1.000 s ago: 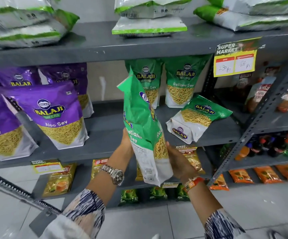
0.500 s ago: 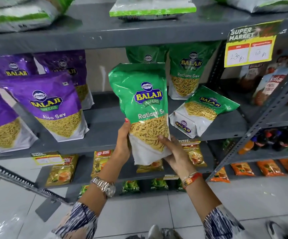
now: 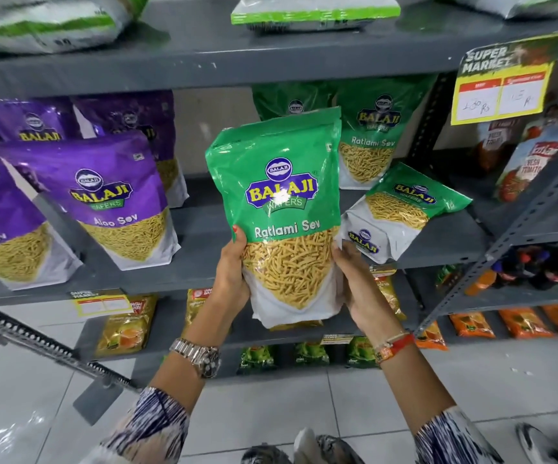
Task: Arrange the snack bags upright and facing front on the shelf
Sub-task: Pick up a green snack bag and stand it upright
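Observation:
I hold a green Ratlami Sev bag (image 3: pixel 281 209) upright, its front facing me, in front of the grey middle shelf (image 3: pixel 204 262). My left hand (image 3: pixel 232 272) grips its lower left edge and my right hand (image 3: pixel 359 286) its lower right edge. Two more green bags stand at the back: one (image 3: pixel 376 128) in plain view, the other (image 3: pixel 284 102) mostly hidden behind the held bag. Another green bag (image 3: pixel 401 209) lies tipped over on the shelf to the right. Purple Aloo Sev bags (image 3: pixel 110 199) stand upright on the left.
The upper shelf (image 3: pixel 270 58) carries flat white-and-green packs (image 3: pixel 314 11). A yellow price tag (image 3: pixel 501 92) hangs at the right. A slotted grey upright (image 3: pixel 535 209) separates the neighbouring rack with ketchup pouches and bottles. Small yellow, green and orange packets fill the lower shelves.
The held green bag has turned from edge-on to front-facing and upright. Both hands shifted to grip its lower sides, and the bag sits closer to the shelf.

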A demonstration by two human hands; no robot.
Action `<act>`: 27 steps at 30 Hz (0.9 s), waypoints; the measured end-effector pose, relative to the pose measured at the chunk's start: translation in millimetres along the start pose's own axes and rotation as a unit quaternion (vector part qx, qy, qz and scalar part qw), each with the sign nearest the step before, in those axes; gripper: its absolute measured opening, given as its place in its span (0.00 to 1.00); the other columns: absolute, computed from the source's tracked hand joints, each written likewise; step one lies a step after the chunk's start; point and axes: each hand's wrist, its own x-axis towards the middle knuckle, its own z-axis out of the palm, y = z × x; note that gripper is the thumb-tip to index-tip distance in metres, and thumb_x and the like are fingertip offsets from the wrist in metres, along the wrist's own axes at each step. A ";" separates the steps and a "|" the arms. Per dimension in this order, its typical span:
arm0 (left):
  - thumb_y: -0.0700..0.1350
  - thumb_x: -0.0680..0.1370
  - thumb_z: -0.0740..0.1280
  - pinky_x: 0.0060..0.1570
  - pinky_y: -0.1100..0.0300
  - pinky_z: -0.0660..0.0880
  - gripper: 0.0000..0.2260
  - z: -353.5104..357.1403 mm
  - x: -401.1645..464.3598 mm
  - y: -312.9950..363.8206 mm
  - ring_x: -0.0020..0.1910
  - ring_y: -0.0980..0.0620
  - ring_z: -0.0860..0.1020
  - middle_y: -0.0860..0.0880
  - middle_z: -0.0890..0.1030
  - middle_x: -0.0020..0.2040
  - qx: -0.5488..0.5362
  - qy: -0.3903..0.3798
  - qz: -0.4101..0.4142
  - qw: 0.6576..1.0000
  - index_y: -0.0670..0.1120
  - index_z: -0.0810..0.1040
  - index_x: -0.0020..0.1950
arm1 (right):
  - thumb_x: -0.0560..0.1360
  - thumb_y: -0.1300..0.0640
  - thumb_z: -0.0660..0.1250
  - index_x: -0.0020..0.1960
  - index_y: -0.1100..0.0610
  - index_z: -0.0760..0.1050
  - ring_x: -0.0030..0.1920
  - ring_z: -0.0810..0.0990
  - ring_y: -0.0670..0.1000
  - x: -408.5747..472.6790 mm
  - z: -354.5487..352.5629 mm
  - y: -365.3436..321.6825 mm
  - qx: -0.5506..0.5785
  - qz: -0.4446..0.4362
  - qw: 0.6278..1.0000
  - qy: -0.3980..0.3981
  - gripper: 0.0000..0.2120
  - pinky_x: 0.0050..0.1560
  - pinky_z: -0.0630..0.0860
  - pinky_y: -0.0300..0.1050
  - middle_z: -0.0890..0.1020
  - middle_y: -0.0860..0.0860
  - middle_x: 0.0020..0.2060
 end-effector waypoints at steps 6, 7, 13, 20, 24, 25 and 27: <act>0.56 0.74 0.58 0.49 0.53 0.81 0.18 -3.9 -9.5 6.8 0.48 0.50 0.83 0.50 0.86 0.46 -0.026 -0.035 0.033 0.998 0.47 0.76 0.55 | 0.74 0.51 0.63 0.46 0.54 0.76 0.45 0.83 0.47 -6.5 5.7 1.1 0.000 -0.046 0.998 0.038 0.07 0.45 0.79 0.41 0.86 0.46 0.41; 0.57 0.72 0.60 0.50 0.53 0.81 0.19 -5.0 -9.6 7.7 0.49 0.49 0.83 0.50 0.86 0.47 -0.022 -0.038 0.037 0.998 0.47 0.76 0.55 | 0.75 0.53 0.63 0.44 0.53 0.77 0.45 0.83 0.47 -6.3 5.6 2.9 -0.008 -0.053 0.997 0.050 0.06 0.46 0.79 0.42 0.86 0.46 0.40; 0.53 0.73 0.63 0.51 0.50 0.80 0.14 -8.2 13.0 13.2 0.49 0.46 0.83 0.48 0.85 0.48 0.042 -0.032 0.026 0.998 0.47 0.78 0.53 | 0.76 0.62 0.65 0.44 0.55 0.81 0.38 0.82 0.42 16.3 6.2 7.9 -0.043 -0.052 0.987 0.145 0.07 0.46 0.78 0.43 0.86 0.43 0.33; 0.40 0.79 0.58 0.50 0.57 0.80 0.11 -1.3 57.9 17.5 0.47 0.54 0.83 0.54 0.86 0.44 0.052 -0.020 0.006 0.998 0.44 0.77 0.56 | 0.74 0.65 0.65 0.54 0.68 0.78 0.49 0.80 0.55 72.6 11.5 -3.7 -0.127 -0.110 0.952 0.254 0.10 0.56 0.78 0.48 0.82 0.59 0.48; 0.40 0.79 0.58 0.60 0.50 0.74 0.12 5.6 79.4 15.4 0.52 0.50 0.80 0.49 0.83 0.52 0.033 -0.002 -0.002 0.999 0.42 0.75 0.60 | 0.75 0.67 0.64 0.53 0.68 0.79 0.47 0.79 0.51 98.6 9.6 -9.0 -0.175 -0.160 0.931 0.279 0.09 0.45 0.74 0.31 0.83 0.59 0.48; 0.40 0.79 0.58 0.61 0.50 0.73 0.13 7.1 83.0 14.8 0.54 0.49 0.79 0.48 0.81 0.54 0.033 0.001 -0.002 0.999 0.40 0.73 0.62 | 0.75 0.66 0.64 0.54 0.68 0.78 0.48 0.79 0.51 103.5 7.1 -7.3 -0.181 -0.158 0.930 0.279 0.09 0.46 0.75 0.34 0.83 0.61 0.49; 0.39 0.79 0.58 0.63 0.50 0.72 0.15 8.9 89.3 12.3 0.55 0.48 0.78 0.46 0.79 0.56 0.036 0.005 -0.006 0.999 0.39 0.71 0.64 | 0.75 0.66 0.64 0.54 0.68 0.78 0.49 0.79 0.52 110.7 2.1 -1.4 -0.180 -0.145 0.933 0.277 0.09 0.50 0.75 0.42 0.83 0.63 0.51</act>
